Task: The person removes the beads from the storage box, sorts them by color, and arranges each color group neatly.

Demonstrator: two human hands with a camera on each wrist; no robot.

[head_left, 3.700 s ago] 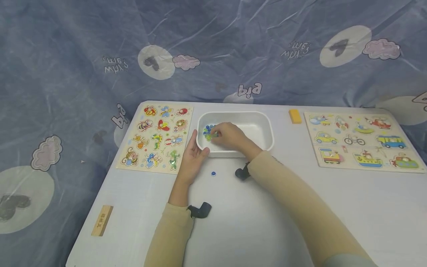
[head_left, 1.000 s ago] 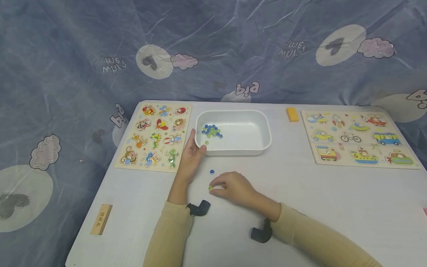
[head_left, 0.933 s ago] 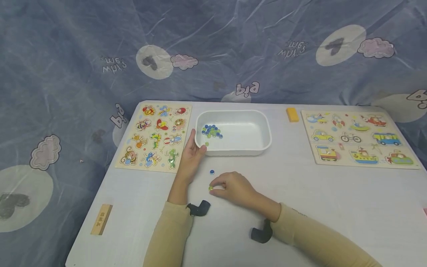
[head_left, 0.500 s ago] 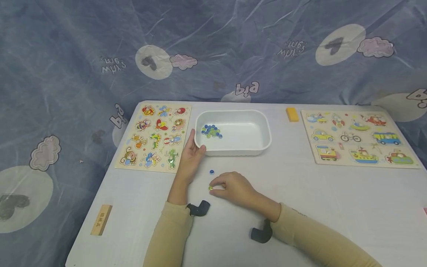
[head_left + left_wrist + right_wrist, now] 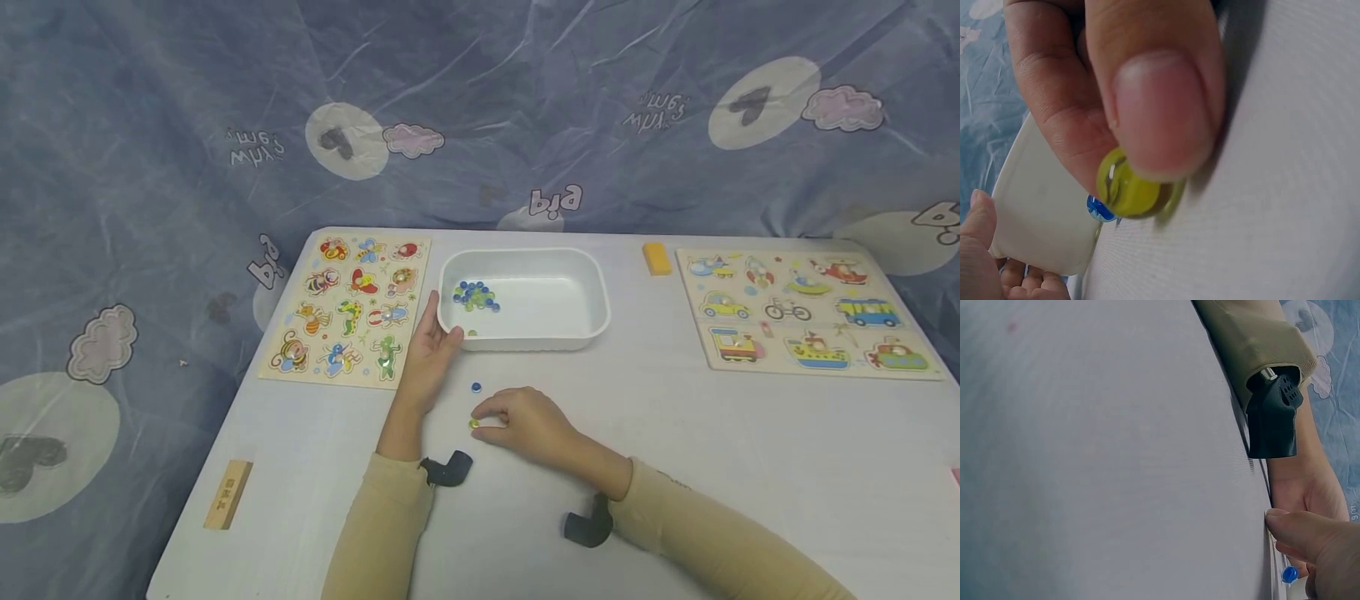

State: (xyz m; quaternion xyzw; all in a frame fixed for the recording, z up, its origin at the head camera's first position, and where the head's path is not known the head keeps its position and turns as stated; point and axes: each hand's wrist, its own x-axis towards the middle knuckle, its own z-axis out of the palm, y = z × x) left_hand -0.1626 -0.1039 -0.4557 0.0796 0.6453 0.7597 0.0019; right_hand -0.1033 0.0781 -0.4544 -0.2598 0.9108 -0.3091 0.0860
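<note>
My right hand (image 5: 531,423) pinches a yellow glass marble (image 5: 474,423) between thumb and finger, low over the white table. Seen close in the left wrist view, the yellow marble (image 5: 1125,187) is see-through with a dark swirl. A blue marble (image 5: 476,387) lies on the table just beyond it. With my left hand (image 5: 429,358) I grip the near left corner of a white tray (image 5: 600,292), thumb at the front wall and fingers along the left side. Inside the tray, several blue and yellow-green marbles (image 5: 476,295) cluster at the left; one yellow-green marble (image 5: 472,333) sits apart by the near wall.
An insect puzzle board (image 5: 345,308) lies left of the tray, and a vehicle puzzle board (image 5: 806,312) is at the right. A yellow block (image 5: 657,259) stands behind them near the back edge. A wooden block (image 5: 228,494) lies near the left edge.
My right hand has come out of the tray toward me and now holds the yellow marble over the table. A loose yellow-green marble in the tray has rolled to the near wall.
</note>
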